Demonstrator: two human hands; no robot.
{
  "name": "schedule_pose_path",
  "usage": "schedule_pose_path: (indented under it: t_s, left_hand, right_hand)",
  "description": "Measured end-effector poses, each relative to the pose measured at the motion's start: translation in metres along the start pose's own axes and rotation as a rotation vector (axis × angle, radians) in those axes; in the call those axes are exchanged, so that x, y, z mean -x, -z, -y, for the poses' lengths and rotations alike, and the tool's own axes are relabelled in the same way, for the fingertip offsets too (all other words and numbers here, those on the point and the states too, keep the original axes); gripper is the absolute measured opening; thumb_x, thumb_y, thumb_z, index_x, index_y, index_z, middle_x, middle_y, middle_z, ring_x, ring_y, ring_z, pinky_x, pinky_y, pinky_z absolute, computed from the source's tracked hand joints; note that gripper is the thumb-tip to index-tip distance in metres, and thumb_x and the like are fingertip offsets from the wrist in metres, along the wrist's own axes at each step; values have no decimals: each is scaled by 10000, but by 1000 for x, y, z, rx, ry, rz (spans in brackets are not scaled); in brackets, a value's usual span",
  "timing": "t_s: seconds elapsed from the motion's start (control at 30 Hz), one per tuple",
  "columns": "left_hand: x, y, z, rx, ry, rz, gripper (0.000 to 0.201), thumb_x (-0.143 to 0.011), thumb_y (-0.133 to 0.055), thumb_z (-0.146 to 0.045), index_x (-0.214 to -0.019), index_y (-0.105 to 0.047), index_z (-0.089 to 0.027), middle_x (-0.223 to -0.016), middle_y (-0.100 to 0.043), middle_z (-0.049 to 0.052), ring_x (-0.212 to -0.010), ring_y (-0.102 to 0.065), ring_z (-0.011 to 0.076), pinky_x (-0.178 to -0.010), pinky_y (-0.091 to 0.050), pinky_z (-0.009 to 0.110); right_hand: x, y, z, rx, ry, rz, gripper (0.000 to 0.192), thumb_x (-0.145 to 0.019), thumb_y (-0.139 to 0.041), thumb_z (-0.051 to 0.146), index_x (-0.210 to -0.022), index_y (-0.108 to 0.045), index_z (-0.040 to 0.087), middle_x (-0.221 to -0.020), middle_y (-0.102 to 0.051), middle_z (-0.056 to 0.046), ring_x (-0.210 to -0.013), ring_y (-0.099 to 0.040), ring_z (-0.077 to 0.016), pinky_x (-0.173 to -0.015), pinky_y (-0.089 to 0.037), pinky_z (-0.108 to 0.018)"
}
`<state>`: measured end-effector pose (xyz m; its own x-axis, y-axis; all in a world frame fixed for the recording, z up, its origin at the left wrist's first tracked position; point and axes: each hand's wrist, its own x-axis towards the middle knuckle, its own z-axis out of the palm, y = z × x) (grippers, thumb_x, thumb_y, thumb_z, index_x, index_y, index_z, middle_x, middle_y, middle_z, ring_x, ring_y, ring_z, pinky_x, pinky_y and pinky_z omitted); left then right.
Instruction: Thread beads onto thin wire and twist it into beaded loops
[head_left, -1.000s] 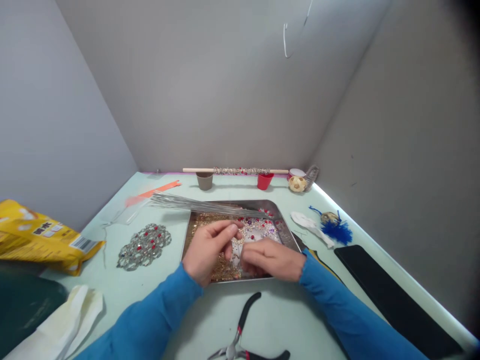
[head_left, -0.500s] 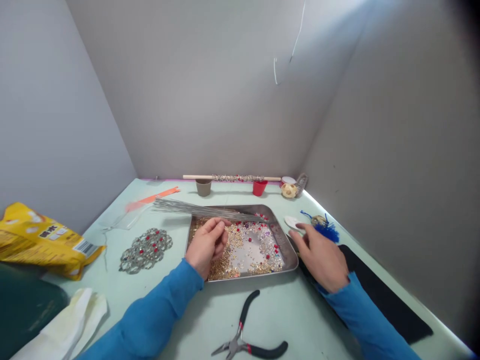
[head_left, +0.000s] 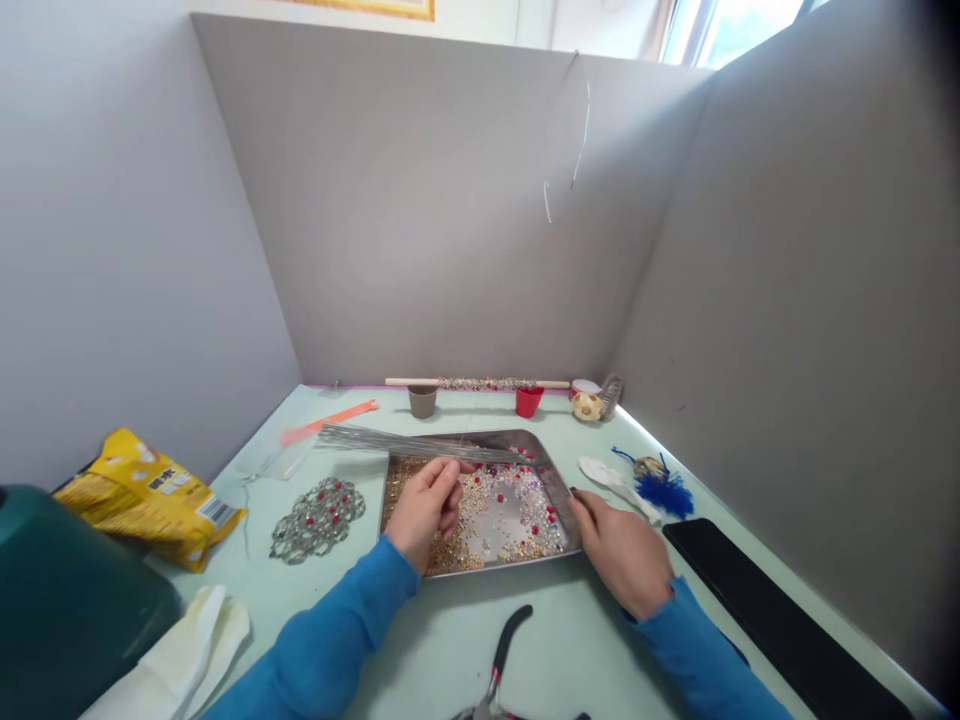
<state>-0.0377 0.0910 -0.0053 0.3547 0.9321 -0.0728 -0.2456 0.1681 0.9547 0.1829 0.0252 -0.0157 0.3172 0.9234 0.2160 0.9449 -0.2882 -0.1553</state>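
My left hand hovers over the left part of a metal tray, thumb and fingertips pinched together. Whatever sits in the pinch is too fine to make out. Gold, clear and red beads lie scattered in the tray. At the tray's right rim is my right hand, its fingers closed on the edge. A bundle of thin metal wires rests across the tray's far side and sticks out to the left. Black-handled pliers lie in front, partly cut off by the frame.
Left of the tray lies a beaded wire piece, with a yellow bag beyond it. Behind stand a brown cup and a red cup beneath a bead-wrapped stick. A blue tassel and a black strip lie right.
The view has tilted up, so the pliers sit lower in the frame. My right hand has moved from above the tray's right side down onto its rim. My left hand keeps its pinch.
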Motion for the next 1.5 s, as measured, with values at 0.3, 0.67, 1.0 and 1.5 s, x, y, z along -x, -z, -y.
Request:
schedule_pose_path:
  t_s: [0.3, 0.67, 1.0, 1.5]
  left_hand:
    - [-2, 2, 1, 128, 46, 44, 221, -790, -518, -387, -804, -460, -174, -535, -438, -57, -349, -273, 35, -324, -228, 167]
    - [-2, 5, 1, 87, 122, 53, 242, -789, -532, -407, -884, -495, -187, -521, -359, -81, -335, -203, 21, -318, -116, 162]
    - [-1, 4, 1, 68, 127, 107, 222, -775, -541, -366, -861, -490, -167, -543, -405, -69, -347, -226, 18, -337, -120, 164]
    - [5, 2, -4, 16, 141, 157, 263, -804, -496, -423, -836, -514, -162, -532, -309, -77, -371, -155, 23, -350, -69, 189]
  right_hand:
    - [72, -8, 33, -263, 1016, -184, 230, -873, -459, 402, -943, -611, 244, -884, -670, -11, -807, -609, -153, -713, -455, -257]
    - [86, -26, 28, -257, 967, -212, 255, -916, -376, 375, -927, -590, 238, -881, -638, -34, -819, -559, -162, -724, -415, -305]
    - [63, -15, -63, 53, 130, -176, 503, -804, -483, 487, -1178, -537, 155, -1099, -581, -136, -984, -521, -309, -755, -450, -448]
    - [65, 34, -42, -1324, -220, 577, 563, -795, -441, 567, -1180, -535, 167, -774, -639, -77, -584, -601, -185, -474, -487, -281]
